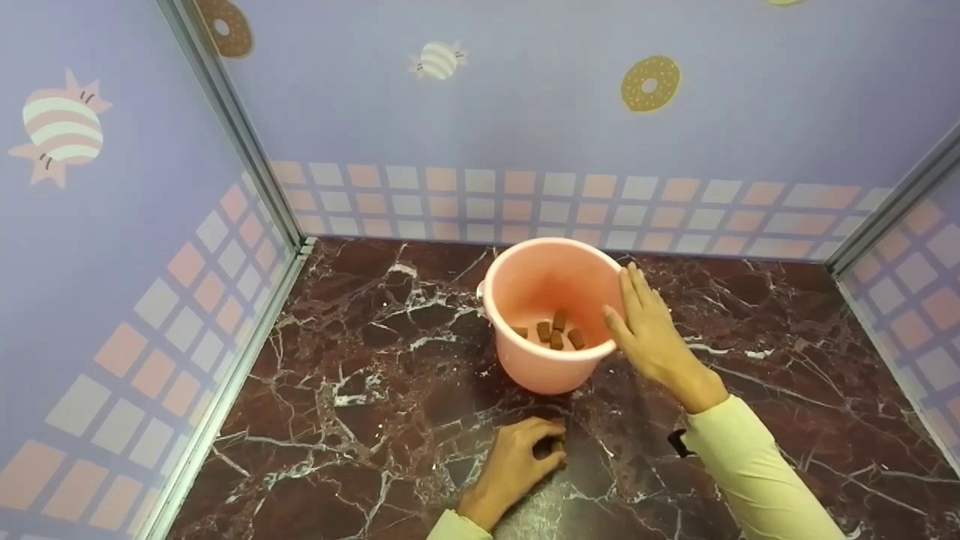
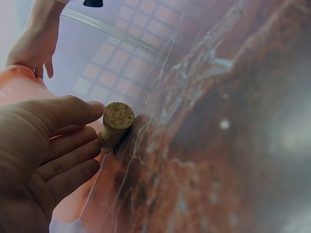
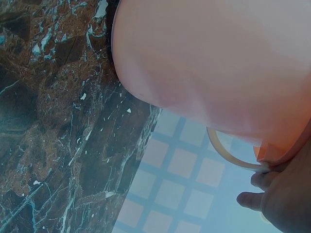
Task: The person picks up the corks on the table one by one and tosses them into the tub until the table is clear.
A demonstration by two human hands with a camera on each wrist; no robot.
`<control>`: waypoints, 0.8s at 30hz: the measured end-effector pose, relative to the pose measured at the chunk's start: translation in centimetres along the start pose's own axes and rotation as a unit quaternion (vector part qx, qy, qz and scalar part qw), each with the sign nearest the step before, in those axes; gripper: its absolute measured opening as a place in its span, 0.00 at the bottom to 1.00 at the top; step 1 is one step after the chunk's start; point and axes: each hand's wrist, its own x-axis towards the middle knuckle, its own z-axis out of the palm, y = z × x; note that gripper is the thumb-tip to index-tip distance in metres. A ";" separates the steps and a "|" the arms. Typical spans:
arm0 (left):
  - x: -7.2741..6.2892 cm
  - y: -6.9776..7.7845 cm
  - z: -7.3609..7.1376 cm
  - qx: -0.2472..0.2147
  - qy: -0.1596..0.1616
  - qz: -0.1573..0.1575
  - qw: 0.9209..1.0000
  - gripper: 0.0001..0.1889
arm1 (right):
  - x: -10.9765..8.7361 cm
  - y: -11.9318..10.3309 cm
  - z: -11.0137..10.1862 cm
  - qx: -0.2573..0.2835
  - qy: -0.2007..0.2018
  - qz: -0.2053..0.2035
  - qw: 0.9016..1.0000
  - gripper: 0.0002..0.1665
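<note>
In the head view a pink bucket (image 1: 544,371) stands upright on the marble-patterned surface. Several brown corks (image 1: 556,340) lie on its bottom. My right hand (image 1: 656,341) holds the bucket's right rim, thumb over the inner side and fingers along the outside. In front of the bucket, my left hand (image 1: 517,457) is low at the surface. The left wrist view shows a cork (image 2: 118,119) between that hand's thumb (image 2: 92,110) and fingertips, its round end facing the camera. From the right wrist, the bucket's outer wall (image 3: 209,58) fills much of the view; the right hand is partly cut off.
Dark red marbled surface (image 1: 360,420) spreads around the bucket. A purple back wall (image 1: 525,90) with sweets and checks rises close behind it. Side panels stand left (image 1: 172,225) and right (image 1: 926,277). The bucket's pale handle (image 3: 228,156) hangs at its side.
</note>
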 end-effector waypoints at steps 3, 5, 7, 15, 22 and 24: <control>-0.1 0.0 0.0 0.000 -0.001 -0.003 1.000 0.17 | 0.0 0.0 0.0 0.000 0.002 -0.001 1.000 0.43; -0.2 0.1 0.0 -0.001 -0.005 -0.008 1.000 0.17 | 0.0 0.0 0.0 0.000 0.003 -0.002 1.000 0.43; -0.3 0.2 0.0 -0.004 -0.011 -0.017 1.000 0.16 | 0.0 0.0 0.0 -0.001 0.003 -0.003 1.000 0.43; -0.5 0.4 -0.1 -0.012 -0.010 -0.023 1.000 0.14 | 0.0 0.0 0.0 -0.001 0.006 -0.006 1.000 0.43; -0.8 0.2 -0.1 -0.016 0.001 -0.010 1.000 0.13 | 0.0 0.0 0.0 -0.001 0.006 -0.007 1.000 0.43; -0.8 0.2 -0.1 -0.016 0.001 -0.011 1.000 0.13 | 0.0 0.0 0.0 -0.002 0.006 -0.007 1.000 0.43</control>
